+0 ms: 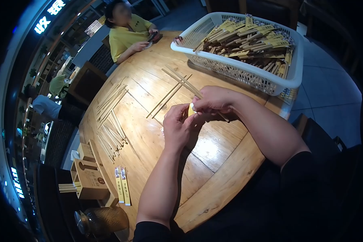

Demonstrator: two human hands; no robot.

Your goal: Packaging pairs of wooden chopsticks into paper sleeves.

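My right hand (213, 99) is closed around a pair of wooden chopsticks (181, 80), which stick out beyond it at the upper left. Close against it, my left hand (180, 122) pinches a small yellow and white paper sleeve (191, 110). Two loose chopsticks (169, 96) lie on the wooden table just left of my hands. Farther left are two spread piles of bare chopsticks, an upper pile (110, 99) and a lower pile (112, 137). Two yellow wrapped packets (122, 186) lie side by side near the table's left edge.
A white plastic basket (239, 68) full of chopsticks and yellow sleeves stands at the back right of the table (211, 187). A wooden holder (92, 178) and a glass jar (106, 219) stand at lower left. A person in yellow (124, 39) sits across, hands around a phone.
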